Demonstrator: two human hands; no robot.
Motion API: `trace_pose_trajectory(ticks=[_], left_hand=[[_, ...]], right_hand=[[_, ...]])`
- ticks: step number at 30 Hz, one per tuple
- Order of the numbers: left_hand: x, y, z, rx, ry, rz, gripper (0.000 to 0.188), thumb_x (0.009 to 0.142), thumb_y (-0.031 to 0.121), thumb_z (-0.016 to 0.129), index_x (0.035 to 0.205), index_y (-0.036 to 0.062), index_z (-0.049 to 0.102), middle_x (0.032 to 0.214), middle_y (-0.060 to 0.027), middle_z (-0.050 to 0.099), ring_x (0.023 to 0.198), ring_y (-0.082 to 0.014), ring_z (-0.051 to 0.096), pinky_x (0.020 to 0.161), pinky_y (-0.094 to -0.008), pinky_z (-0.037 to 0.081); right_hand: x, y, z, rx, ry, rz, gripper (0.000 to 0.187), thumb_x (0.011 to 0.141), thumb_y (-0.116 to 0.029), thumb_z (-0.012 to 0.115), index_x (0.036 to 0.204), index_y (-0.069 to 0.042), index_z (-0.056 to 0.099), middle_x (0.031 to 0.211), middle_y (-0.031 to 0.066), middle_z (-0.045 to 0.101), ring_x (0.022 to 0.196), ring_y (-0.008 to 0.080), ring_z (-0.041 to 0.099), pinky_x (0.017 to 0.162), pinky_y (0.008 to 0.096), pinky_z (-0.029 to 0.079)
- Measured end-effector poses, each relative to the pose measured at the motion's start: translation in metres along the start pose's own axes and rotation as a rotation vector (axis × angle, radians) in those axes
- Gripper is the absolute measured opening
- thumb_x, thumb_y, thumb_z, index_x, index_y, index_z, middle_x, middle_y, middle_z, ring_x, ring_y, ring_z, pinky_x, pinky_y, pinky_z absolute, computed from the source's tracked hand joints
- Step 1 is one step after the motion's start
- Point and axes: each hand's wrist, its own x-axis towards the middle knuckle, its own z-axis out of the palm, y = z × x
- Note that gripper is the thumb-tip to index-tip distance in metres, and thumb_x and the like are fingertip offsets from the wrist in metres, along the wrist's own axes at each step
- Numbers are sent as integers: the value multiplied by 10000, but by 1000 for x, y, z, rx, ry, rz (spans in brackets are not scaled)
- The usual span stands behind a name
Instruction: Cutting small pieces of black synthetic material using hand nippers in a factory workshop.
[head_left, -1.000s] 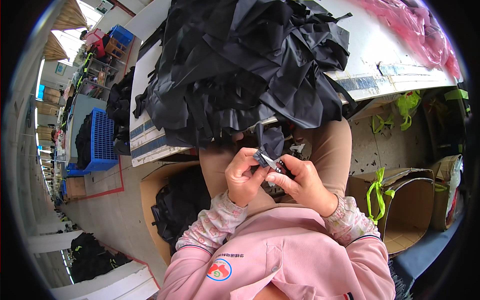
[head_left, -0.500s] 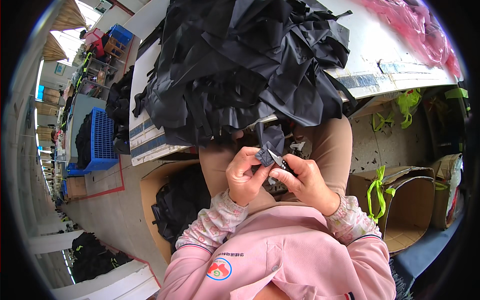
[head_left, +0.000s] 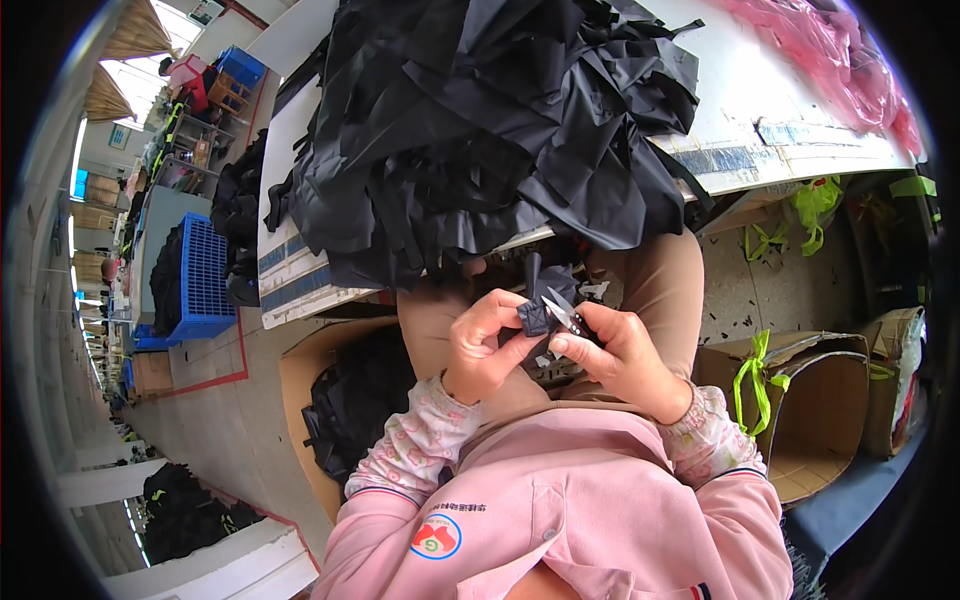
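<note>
Above my lap, my left hand (head_left: 484,348) pinches the edge of a small black fabric piece (head_left: 537,318), whose loose part hangs beyond the fingers. My right hand (head_left: 632,362) is closed around a pair of thread snips (head_left: 566,316) with pale metal blades and a dark handle. The blades point up and left, right beside the fabric's edge and slightly apart. Whether they touch the cloth I cannot tell. Just past my hands, a big heap of black fabric pieces (head_left: 480,130) covers the white table (head_left: 790,110) and droops over its near edge.
Left of my legs stands a cardboard box (head_left: 308,400) with black fabric in it. An open carton (head_left: 815,420) with a yellow-green tie (head_left: 757,385) is at the right. Pink plastic sheeting (head_left: 835,55) lies at the table's far right. A blue crate (head_left: 203,275) stands farther left.
The snips have drawn slightly right, and their blades now show more clearly beside the fabric. The fabric piece has turned a little in my left hand, its loose part folding differently.
</note>
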Motion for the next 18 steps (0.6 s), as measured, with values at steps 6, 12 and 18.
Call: trace_pose_trajectory(ticks=[6,12,18], left_hand=[[11,6,-18,-249,-199,-145,183,821,-76,661,1001,-40,662,983,-61,583,891,-134,577,788,-258,476],[12,5,-25,-341,-312,-265,133,818,-71,662,945,-35,653,972,-56,579,883,-121,549,791,-247,443],[11,1,-26,-308,-413,-294,113,813,-41,680,919,-21,646,947,-49,585,855,-119,537,768,-245,428]], right_hand=[[2,-11,-18,1,-142,89,398,872,-335,708,765,20,564,581,9,388,575,77,336,471,293,322],[1,-10,-24,-386,-135,-201,397,831,-326,739,794,19,547,555,108,437,466,212,385,469,345,345],[0,-12,-24,-508,-136,-272,392,813,-341,744,777,-7,543,546,142,488,488,348,467,470,377,377]])
